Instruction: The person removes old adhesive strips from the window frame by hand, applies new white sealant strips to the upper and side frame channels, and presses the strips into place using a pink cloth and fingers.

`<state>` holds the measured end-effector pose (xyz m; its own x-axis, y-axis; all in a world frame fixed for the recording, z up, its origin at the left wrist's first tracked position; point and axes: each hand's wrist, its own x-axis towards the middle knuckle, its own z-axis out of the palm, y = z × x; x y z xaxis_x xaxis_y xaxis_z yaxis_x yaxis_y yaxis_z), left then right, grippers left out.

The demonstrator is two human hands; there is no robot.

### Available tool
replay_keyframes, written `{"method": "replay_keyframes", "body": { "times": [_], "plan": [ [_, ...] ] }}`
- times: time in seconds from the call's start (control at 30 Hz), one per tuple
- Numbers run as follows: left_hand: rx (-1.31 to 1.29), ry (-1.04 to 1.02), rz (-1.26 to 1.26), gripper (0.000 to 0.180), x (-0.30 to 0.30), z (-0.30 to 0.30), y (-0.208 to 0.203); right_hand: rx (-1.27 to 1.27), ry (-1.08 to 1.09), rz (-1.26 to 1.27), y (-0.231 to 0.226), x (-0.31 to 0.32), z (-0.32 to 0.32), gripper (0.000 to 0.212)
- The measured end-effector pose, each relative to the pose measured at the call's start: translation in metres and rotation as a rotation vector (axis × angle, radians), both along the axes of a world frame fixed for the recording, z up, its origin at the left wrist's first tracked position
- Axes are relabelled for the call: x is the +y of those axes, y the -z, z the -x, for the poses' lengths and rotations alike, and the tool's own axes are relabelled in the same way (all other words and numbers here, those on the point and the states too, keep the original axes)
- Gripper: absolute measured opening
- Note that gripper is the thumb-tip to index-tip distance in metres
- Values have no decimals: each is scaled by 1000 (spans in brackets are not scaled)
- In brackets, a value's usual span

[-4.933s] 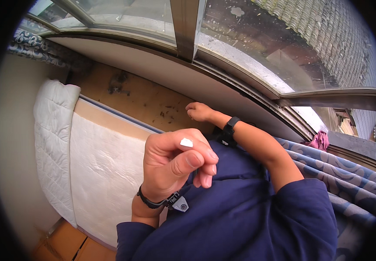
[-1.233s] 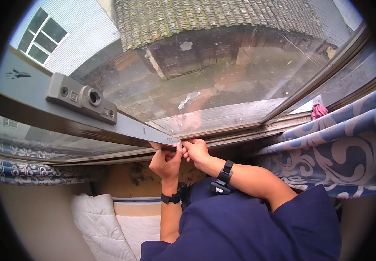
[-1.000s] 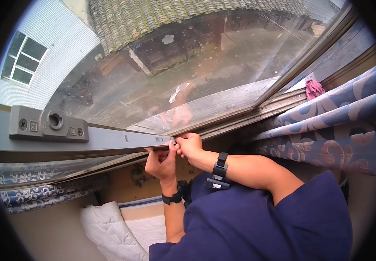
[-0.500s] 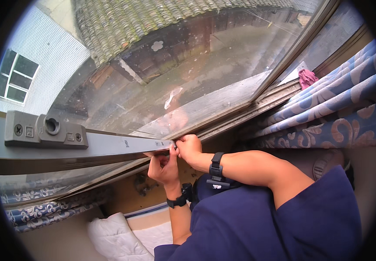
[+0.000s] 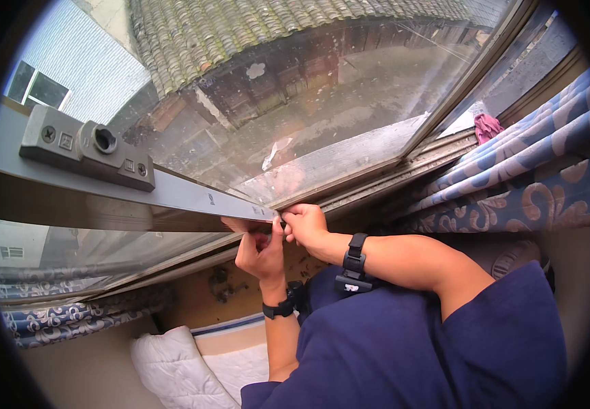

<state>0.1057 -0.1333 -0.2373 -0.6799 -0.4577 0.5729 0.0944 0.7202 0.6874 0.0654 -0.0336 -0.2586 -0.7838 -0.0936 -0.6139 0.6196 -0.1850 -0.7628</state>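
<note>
A pale metal window sash frame [image 5: 192, 193] runs from the left edge of the head view down to my hands. Fixed on it is a grey fitting [image 5: 85, 146] with a round hole and two screws. My left hand [image 5: 261, 255] is at the frame's lower end, thumb raised against the tip and fingers curled below. Just to the right, my right hand [image 5: 306, 225] has its fingers bent and thumb and forefinger pressed together beside that tip. Anything small between the fingertips of either hand is hidden. Both wrists wear black straps.
A dusty glass pane [image 5: 349, 88] stands beyond, above a dirty sliding track [image 5: 431, 151]. To the right hang blue patterned curtains [image 5: 499, 184], near a pink cloth [image 5: 487, 128]. White bedding [image 5: 172, 368] lies at the lower left.
The sash frame and its grey fitting now slant more steeply, the fitting shifted right in view. My right hand has moved slightly right, and its fingers show a little more.
</note>
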Motion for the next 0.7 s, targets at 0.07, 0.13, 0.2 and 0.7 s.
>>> {"method": "replay_keyframes", "body": {
  "times": [0.07,0.13,0.2,0.7],
  "plan": [
    [-22,20,-11,37,-2,-3,1,-24,6,23,-6,0,4,13],
    [-40,49,-20,37,0,-4,-2,-97,49,52,-3,1,7,13],
    [-43,85,-17,36,1,-7,-8,-42,44,1,1,1,9,13],
    [-33,43,-181,36,4,-19,15,254,-52,-506,42,-13,8,29]
  ]
}}
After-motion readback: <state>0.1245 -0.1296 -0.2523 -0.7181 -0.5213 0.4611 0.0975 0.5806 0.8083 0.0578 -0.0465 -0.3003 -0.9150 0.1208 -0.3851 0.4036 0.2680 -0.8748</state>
